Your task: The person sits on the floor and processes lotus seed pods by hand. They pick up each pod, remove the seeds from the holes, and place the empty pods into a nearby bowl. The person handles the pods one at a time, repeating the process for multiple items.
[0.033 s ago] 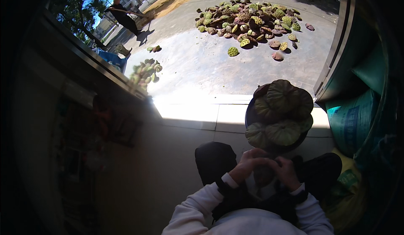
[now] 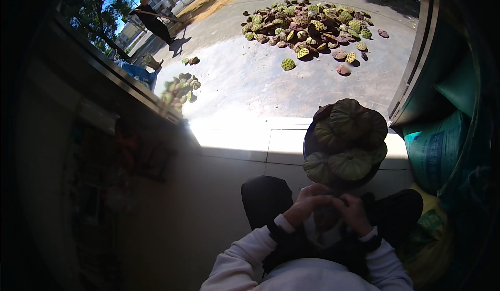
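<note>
Left hand [image 2: 306, 203] and right hand [image 2: 353, 213] brought together over the lap, fingers curled around a dark pod [image 2: 326, 216] held between them, basin [image 2: 311, 144] heaped with green pods [image 2: 350, 135] just ahead, more pods spread on sunlit pavement [image 2: 245, 80] beyond.

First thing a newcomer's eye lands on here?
Probably the sunlit pile of lotus seed pods spread on the pavement at upper centre, bright against the dark doorway. Next, the dark bucket heaped with green pods right of centre, just beyond the knees. Below it, the left hand and right hand meet over a small pod, mostly hidden between them.
</note>
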Action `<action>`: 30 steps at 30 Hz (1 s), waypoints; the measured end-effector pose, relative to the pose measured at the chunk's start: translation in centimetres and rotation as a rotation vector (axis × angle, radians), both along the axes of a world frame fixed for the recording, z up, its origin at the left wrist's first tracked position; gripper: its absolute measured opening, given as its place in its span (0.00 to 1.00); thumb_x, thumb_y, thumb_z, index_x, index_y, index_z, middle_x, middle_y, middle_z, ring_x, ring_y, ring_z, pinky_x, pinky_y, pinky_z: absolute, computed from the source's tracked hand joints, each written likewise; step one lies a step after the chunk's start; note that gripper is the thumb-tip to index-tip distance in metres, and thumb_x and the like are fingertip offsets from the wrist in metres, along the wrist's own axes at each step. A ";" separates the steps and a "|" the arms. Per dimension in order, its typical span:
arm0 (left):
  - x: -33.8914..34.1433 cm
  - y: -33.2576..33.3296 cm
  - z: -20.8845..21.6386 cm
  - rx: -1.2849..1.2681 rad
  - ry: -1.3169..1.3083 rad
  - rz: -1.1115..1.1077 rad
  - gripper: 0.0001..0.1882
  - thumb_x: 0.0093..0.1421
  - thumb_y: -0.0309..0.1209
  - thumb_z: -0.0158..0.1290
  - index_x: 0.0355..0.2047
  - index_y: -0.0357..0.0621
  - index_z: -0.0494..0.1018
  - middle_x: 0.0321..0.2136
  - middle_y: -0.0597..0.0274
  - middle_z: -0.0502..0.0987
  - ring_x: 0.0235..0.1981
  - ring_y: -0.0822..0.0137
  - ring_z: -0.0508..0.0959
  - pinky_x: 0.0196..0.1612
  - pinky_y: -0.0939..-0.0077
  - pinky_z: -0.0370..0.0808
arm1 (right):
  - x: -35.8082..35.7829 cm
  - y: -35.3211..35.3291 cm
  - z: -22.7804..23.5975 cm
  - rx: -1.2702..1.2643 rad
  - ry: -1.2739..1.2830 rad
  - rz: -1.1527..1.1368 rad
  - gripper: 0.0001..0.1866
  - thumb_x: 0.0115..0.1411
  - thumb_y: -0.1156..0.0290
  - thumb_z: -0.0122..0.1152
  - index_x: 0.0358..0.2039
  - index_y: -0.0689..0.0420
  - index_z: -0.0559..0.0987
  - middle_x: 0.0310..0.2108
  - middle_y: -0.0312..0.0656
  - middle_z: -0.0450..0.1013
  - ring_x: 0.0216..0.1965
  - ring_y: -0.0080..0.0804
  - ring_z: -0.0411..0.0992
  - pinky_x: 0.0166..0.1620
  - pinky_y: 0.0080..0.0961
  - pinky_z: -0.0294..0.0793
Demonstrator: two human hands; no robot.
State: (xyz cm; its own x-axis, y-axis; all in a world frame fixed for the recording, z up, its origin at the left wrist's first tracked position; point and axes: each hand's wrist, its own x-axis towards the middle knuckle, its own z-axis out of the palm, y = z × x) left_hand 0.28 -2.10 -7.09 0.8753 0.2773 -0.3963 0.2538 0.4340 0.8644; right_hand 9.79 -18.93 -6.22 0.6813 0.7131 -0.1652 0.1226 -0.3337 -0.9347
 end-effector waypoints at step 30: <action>0.6 0.0 1.8 0.193 0.083 0.006 0.20 0.54 0.28 0.62 0.46 0.32 0.72 0.32 0.58 0.78 0.35 0.73 0.77 0.37 0.78 0.74 | 6.2 -0.5 -3.0 0.899 0.625 -0.560 0.20 0.69 0.63 0.46 0.57 0.61 0.67 0.55 0.43 0.67 0.57 0.34 0.64 0.60 0.32 0.62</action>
